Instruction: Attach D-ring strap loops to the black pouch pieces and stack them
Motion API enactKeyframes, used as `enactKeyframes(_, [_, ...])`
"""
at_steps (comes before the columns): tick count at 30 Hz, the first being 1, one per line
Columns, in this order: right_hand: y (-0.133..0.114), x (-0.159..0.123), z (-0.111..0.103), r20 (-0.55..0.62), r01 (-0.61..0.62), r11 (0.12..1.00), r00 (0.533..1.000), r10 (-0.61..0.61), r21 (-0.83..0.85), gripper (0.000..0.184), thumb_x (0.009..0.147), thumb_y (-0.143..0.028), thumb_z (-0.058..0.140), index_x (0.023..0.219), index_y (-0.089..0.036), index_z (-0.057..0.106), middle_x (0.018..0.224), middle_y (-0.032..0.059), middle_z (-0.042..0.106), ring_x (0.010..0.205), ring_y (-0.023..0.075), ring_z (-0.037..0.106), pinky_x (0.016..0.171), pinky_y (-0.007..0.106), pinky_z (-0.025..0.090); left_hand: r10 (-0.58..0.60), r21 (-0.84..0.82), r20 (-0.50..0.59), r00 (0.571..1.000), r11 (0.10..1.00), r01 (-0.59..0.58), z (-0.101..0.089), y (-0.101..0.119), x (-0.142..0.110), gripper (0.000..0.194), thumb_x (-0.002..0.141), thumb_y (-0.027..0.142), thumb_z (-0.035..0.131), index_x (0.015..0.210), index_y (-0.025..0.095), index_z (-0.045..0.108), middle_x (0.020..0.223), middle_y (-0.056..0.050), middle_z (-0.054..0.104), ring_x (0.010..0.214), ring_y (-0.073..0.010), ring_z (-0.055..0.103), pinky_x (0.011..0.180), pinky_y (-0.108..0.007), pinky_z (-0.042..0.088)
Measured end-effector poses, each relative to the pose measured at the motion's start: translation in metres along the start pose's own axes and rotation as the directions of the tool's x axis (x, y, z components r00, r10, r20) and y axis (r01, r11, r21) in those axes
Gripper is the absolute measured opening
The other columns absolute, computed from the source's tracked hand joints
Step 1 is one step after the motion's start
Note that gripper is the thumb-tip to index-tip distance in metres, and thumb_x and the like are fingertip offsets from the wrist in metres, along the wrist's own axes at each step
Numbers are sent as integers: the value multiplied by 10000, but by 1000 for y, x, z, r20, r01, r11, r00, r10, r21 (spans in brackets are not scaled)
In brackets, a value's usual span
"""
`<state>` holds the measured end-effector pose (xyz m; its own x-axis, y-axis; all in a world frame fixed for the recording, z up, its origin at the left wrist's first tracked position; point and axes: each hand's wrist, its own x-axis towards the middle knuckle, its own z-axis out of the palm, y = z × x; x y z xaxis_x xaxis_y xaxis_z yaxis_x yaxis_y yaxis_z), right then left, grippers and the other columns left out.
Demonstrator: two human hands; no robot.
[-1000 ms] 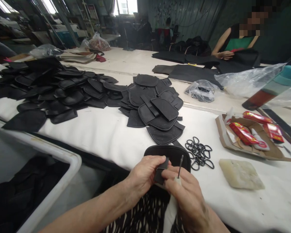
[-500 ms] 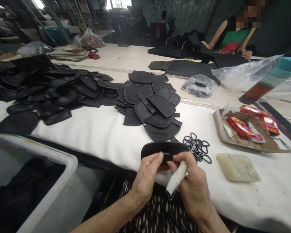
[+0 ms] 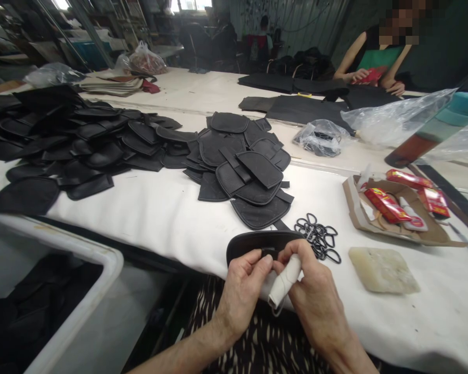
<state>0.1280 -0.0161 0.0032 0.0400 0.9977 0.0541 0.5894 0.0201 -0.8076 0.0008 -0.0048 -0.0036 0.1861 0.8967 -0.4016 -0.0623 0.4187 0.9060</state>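
At the edge of the counter [image 3: 152,221], a black panel [image 3: 244,241] meets the pinched left hand [image 3: 244,288], closer to the right hand [image 3: 317,291] than moments earlier. Red cartons [image 3: 387,205] carry illegible print; the right, curled, clasps a white-wrapped handle [image 3: 284,282].

A flap [image 3: 245,248] sits in front of the left hand [image 3: 242,292] and right hand [image 3: 316,293]; beyond it, stacked flaps [image 3: 223,150] lie on the table [image 3: 156,218], a larger heap [image 3: 101,151] farther left. A tub [image 3: 115,259] stands left of the left hand; rings [image 3: 312,234] lie just beyond the right hand, a block [image 3: 384,270] to its right, a cardboard tray [image 3: 351,201] of small boxes [image 3: 387,205] behind that.
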Motion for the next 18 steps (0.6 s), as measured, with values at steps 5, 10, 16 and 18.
enactKeyframes(5, [-3, 2, -2, 30, -6, 1000, 1000, 7, -28, 98, 817, -163, 482, 767, -236, 439, 558, -68, 545, 457, 105, 493, 438, 193, 380, -24, -28, -25, 999, 999, 23, 5, 4, -2, 302, 796, 418, 568, 667, 145, 559, 616, -3, 552, 549, -100, 410, 500, -220, 319])
enactKeyframes(10, [-1, 5, -1, 46, 2, 999, 999, 0, -46, 90, 824, -176, 474, 772, -236, 432, 559, -66, 540, 456, 106, 489, 439, 197, 376, -30, -77, -67, 997, 997, 25, 7, 5, -1, 300, 780, 407, 589, 649, 137, 597, 587, 5, 530, 533, -93, 397, 485, -213, 308])
enactKeyframes(16, [-4, 5, 0, 38, 36, 995, 999, -33, -96, 115, 824, -167, 493, 763, -240, 428, 564, -68, 550, 451, 105, 490, 430, 199, 370, -10, -39, -56, 998, 999, 7, 3, -1, 2, 338, 802, 439, 569, 633, 148, 605, 579, 14, 509, 537, -91, 386, 484, -212, 305])
enactKeyframes(18, [-6, 1, -3, 30, 67, 993, 997, -65, -100, 121, 829, -169, 495, 754, -242, 435, 561, -64, 557, 446, 109, 501, 426, 205, 377, 6, -7, -61, 998, 1000, -6, 1, -3, 2, 347, 815, 444, 558, 634, 153, 608, 582, 15, 522, 543, -93, 405, 494, -213, 313])
